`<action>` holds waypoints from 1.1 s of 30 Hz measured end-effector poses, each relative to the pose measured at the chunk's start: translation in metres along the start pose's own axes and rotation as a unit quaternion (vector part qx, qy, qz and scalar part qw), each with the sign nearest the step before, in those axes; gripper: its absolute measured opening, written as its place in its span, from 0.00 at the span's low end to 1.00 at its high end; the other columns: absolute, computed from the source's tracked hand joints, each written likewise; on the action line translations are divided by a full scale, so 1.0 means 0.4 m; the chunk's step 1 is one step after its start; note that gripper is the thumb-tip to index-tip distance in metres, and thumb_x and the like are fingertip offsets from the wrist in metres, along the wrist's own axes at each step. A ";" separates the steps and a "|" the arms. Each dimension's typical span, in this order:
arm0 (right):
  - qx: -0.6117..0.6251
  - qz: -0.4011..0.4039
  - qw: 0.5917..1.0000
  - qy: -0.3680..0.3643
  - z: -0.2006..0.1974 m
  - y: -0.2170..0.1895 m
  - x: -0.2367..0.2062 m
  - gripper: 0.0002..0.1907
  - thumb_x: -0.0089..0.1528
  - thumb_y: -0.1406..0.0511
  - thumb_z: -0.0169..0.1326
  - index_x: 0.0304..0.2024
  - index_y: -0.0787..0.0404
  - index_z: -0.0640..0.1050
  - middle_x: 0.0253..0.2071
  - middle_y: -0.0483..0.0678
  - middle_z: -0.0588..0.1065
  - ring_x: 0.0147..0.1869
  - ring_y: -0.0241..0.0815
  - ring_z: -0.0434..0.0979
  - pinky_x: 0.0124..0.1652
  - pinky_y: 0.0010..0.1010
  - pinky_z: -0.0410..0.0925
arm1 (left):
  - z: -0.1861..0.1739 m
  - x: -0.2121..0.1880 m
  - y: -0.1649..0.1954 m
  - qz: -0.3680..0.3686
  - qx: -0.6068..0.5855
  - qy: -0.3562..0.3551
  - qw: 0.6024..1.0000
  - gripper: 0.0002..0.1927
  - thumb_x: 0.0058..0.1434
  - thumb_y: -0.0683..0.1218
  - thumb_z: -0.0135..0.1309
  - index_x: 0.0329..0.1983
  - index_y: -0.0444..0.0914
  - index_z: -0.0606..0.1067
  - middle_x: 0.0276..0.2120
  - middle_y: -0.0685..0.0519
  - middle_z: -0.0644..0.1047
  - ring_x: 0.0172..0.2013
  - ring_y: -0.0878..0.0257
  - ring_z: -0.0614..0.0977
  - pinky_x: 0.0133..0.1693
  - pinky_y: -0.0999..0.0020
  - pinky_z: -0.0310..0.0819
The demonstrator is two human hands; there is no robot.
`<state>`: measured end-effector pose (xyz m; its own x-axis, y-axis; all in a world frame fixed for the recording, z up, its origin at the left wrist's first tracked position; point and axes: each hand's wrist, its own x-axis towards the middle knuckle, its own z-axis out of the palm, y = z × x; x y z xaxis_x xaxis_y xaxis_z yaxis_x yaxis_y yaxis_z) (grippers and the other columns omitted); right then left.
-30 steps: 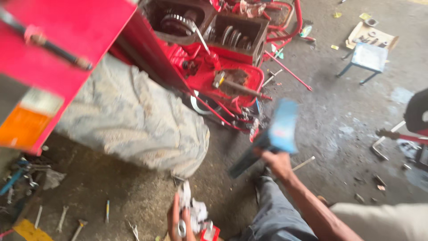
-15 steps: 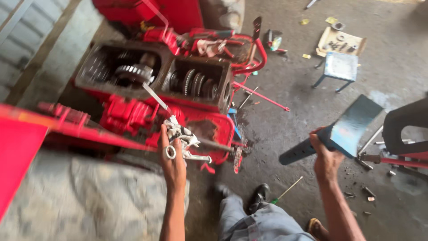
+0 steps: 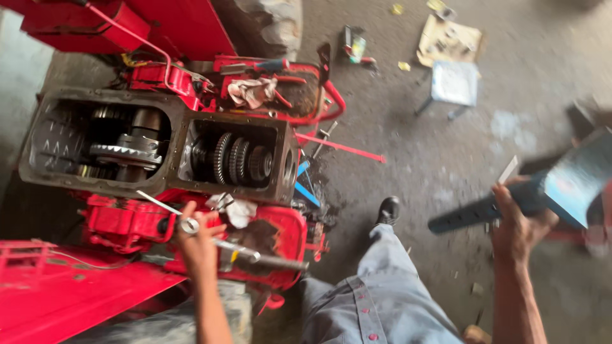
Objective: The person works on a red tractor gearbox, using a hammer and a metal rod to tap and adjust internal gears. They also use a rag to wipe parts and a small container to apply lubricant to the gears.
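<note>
My left hand (image 3: 199,241) is closed on several metal spanners (image 3: 185,223) and rests them on the red tractor body (image 3: 121,223), just below the open gearbox housing (image 3: 162,150) where gears (image 3: 239,159) show. Out to the right, my right hand (image 3: 519,223) grips a small blue metal stool (image 3: 561,188) by its dark frame and holds it above the concrete floor, blurred. My grey trouser leg and black shoe (image 3: 387,209) lie between the two hands.
A hammer (image 3: 268,260) lies on the red body near my left hand. A rag (image 3: 252,92) and screwdriver (image 3: 255,66) sit on the tractor top. Another small stool (image 3: 454,84) and a cardboard piece (image 3: 446,38) with small parts stand on the floor at the back right.
The view swung from the tyre onto the open gearbox. My left hand came up with the spanners and lowered them onto the red body. My right hand kept the stool, moving right.
</note>
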<state>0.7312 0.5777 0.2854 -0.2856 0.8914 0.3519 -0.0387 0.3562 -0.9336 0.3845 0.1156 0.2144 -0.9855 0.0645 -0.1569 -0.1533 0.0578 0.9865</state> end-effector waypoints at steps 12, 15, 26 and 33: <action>-0.190 -0.418 0.830 -0.316 0.170 0.404 0.789 0.08 0.66 0.73 0.52 0.44 0.60 0.81 0.42 0.55 0.78 0.46 0.55 0.78 0.49 0.40 0.67 | 0.456 0.092 0.358 -0.013 0.048 0.178 0.983 0.31 0.70 0.66 0.40 0.54 0.36 0.75 0.33 0.53 0.83 0.30 0.69 0.85 0.29 0.74 0.78; -0.187 -0.363 0.852 -0.329 0.275 0.373 0.888 0.05 0.65 0.72 0.56 0.42 0.59 0.81 0.43 0.56 0.78 0.46 0.54 0.77 0.51 0.39 0.68 | 0.483 0.077 0.378 -0.056 0.018 0.254 0.965 0.34 0.70 0.69 0.37 0.52 0.36 0.77 0.30 0.55 0.78 0.25 0.67 0.78 0.24 0.71 0.69; 0.114 -0.031 0.900 -0.421 0.773 0.271 1.154 0.16 0.58 0.67 0.60 0.47 0.65 0.75 0.42 0.48 0.78 0.45 0.39 0.77 0.52 0.31 0.71 | 0.702 0.178 0.335 0.066 -0.017 0.293 0.954 0.14 0.72 0.48 0.55 0.48 0.31 0.78 0.28 0.53 0.78 0.27 0.66 0.80 0.29 0.73 0.71; -0.055 -0.123 0.855 -0.502 0.981 0.313 1.329 0.10 0.57 0.67 0.58 0.41 0.63 0.78 0.41 0.49 0.76 0.47 0.40 0.74 0.54 0.32 0.68 | 0.815 0.248 0.363 0.097 0.081 0.313 0.941 0.09 0.74 0.43 0.55 0.50 0.32 0.77 0.37 0.53 0.77 0.34 0.68 0.79 0.38 0.74 0.73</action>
<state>0.1987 0.9862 0.3291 -0.9610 0.1165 0.2507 -0.1414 0.5719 -0.8080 0.2883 0.4553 0.3266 -0.8510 -0.5076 0.1347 -0.0020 0.2597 0.9657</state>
